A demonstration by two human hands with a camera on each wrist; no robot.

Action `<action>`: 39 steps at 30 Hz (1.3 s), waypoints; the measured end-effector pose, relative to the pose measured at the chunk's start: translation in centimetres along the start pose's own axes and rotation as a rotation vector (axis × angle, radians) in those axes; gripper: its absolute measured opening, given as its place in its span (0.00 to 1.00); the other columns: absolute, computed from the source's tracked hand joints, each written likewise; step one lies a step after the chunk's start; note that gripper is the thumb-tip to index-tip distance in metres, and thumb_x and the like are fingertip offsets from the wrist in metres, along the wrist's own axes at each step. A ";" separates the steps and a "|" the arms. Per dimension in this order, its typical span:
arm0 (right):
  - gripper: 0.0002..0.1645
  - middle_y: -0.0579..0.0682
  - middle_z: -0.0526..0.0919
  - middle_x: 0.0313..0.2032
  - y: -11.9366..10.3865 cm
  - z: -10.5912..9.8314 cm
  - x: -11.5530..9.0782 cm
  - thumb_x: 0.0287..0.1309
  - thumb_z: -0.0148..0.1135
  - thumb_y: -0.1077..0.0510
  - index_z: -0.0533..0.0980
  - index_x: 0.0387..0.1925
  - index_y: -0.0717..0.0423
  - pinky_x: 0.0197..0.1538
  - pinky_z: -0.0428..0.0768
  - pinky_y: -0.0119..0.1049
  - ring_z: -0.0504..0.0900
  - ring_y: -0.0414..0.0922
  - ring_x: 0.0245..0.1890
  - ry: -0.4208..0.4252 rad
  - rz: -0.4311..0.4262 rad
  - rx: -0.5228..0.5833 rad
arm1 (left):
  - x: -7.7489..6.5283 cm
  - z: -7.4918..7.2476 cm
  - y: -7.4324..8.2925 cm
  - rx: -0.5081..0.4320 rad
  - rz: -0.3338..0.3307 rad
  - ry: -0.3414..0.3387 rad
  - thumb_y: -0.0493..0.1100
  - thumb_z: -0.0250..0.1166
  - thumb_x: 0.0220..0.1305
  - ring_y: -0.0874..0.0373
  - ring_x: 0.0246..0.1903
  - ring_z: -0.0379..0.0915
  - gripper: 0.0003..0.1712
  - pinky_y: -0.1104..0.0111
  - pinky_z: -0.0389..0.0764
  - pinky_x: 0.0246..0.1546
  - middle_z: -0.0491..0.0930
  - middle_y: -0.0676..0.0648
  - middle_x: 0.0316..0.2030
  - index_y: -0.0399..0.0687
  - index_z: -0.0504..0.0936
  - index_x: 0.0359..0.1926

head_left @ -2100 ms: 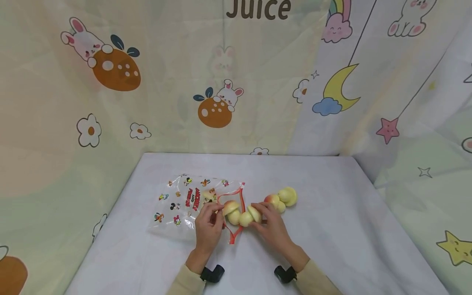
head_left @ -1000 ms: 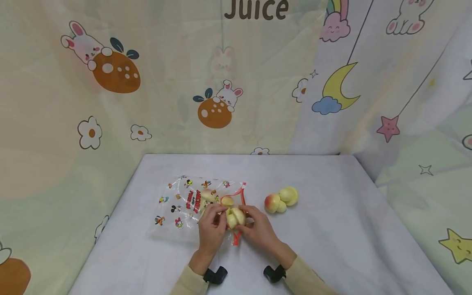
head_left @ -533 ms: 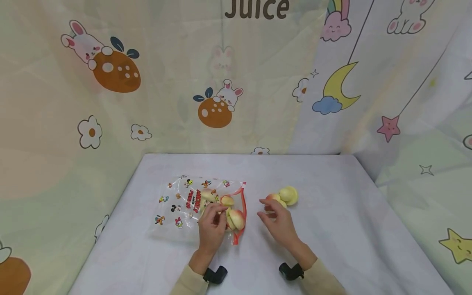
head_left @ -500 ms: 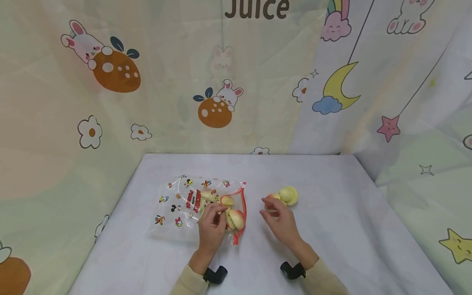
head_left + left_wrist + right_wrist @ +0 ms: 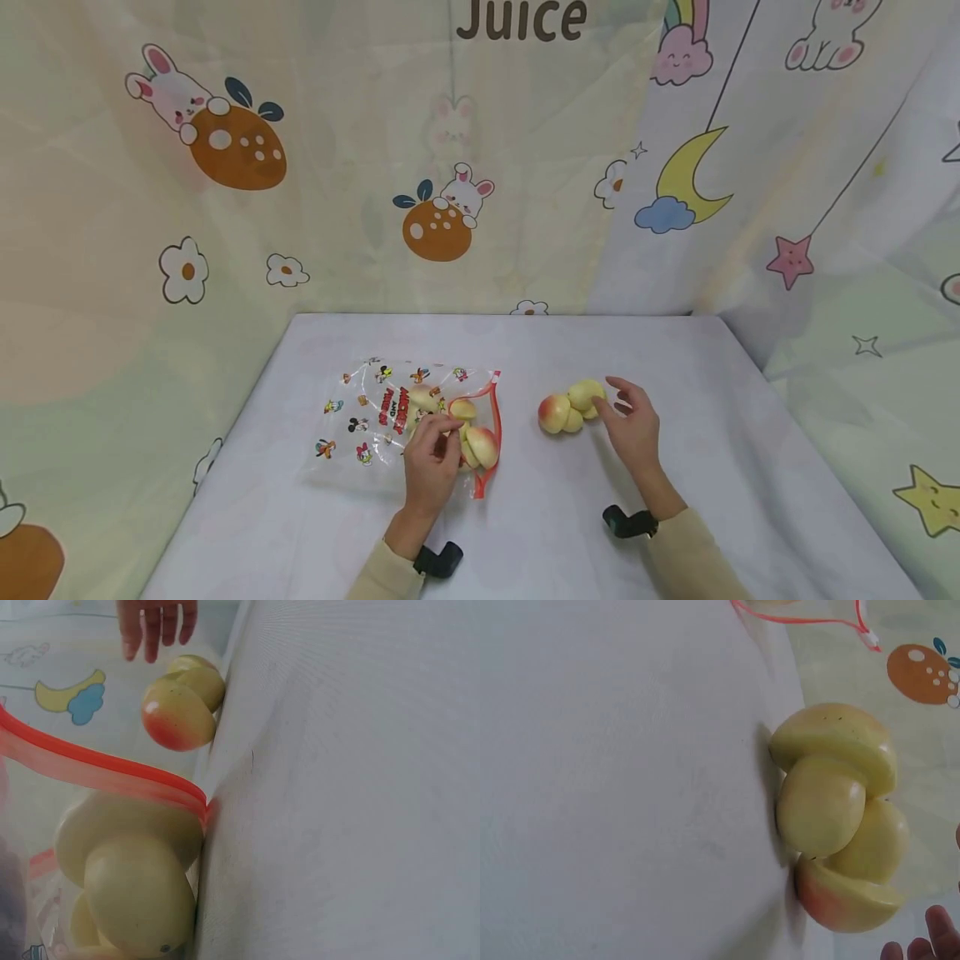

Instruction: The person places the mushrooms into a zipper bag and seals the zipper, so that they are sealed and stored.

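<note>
In the head view my left hand [image 5: 431,458] pinches the edge of a clear zip bag [image 5: 341,425] with cartoon prints and a red zip strip. Several pale yellow toy mushrooms with reddish caps are inside, one mushroom [image 5: 482,447] right at the mouth. The left wrist view shows a mushroom [image 5: 139,892] behind the clear film. Right of the bag, two more toy mushrooms lie together, a left one [image 5: 553,413] and a right one [image 5: 583,393]. My right hand [image 5: 636,421] is beside the right one, thumb and fingers spread. The right wrist view shows its fingertips [image 5: 941,934] apart from the near cap [image 5: 847,904].
A white cloth covers the table [image 5: 525,542]. Behind it hangs a curtain [image 5: 337,167] printed with rabbits, oranges and stars. Each wrist wears a black camera, one left [image 5: 440,560] and one right [image 5: 628,522].
My right hand has let go of a mushroom at the bag's mouth and moved right, past the left mushroom to the right one. The left hand also released its mushroom and stays at the bag.
</note>
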State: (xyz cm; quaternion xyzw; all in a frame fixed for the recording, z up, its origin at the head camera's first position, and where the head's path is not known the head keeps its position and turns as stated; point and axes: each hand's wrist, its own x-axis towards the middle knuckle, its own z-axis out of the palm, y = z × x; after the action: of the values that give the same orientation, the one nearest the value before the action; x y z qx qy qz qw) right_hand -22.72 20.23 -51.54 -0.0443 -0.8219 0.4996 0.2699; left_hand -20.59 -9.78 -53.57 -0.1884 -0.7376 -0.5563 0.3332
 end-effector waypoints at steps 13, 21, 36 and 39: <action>0.44 0.60 0.62 0.69 1.6 -0.2 2.0 0.58 0.68 0.51 0.60 0.71 0.56 0.64 0.66 0.54 0.62 0.60 0.66 -0.318 0.357 -0.001 | 0.0 0.2 -0.1 -0.001 0.029 0.026 0.24 0.64 0.57 0.61 0.26 0.69 0.09 0.81 0.70 0.24 0.78 0.44 0.36 0.37 0.82 0.38; 0.44 0.61 0.59 0.71 2.0 -0.1 2.2 0.59 0.67 0.50 0.60 0.72 0.54 0.63 0.66 0.58 0.62 0.63 0.66 -0.406 0.292 -0.102 | 0.0 0.1 0.0 -0.002 -0.012 -0.006 0.26 0.62 0.60 0.62 0.25 0.69 0.08 0.78 0.73 0.23 0.78 0.47 0.37 0.38 0.83 0.39; 0.41 0.66 0.69 0.64 2.6 0.2 2.1 0.58 0.67 0.56 0.61 0.69 0.61 0.61 0.71 0.55 0.69 0.62 0.63 -0.347 0.237 -0.178 | 0.0 0.1 -0.2 -0.025 0.023 0.011 0.25 0.61 0.58 0.61 0.26 0.69 0.09 0.79 0.71 0.23 0.78 0.46 0.36 0.36 0.83 0.38; 0.41 0.65 0.69 0.64 2.7 0.1 2.0 0.58 0.67 0.57 0.61 0.69 0.61 0.59 0.73 0.54 0.70 0.62 0.62 -0.329 0.243 -0.174 | 0.0 0.1 -0.2 -0.028 0.029 0.017 0.24 0.61 0.57 0.61 0.26 0.69 0.10 0.80 0.71 0.23 0.78 0.46 0.36 0.36 0.83 0.37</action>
State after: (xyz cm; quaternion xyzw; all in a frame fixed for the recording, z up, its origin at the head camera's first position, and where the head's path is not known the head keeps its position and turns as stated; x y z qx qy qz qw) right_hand -24.95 22.17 -53.02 -0.0840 -0.8835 0.4561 0.0653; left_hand -20.82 -9.72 -53.73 -0.1988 -0.7242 -0.5632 0.3447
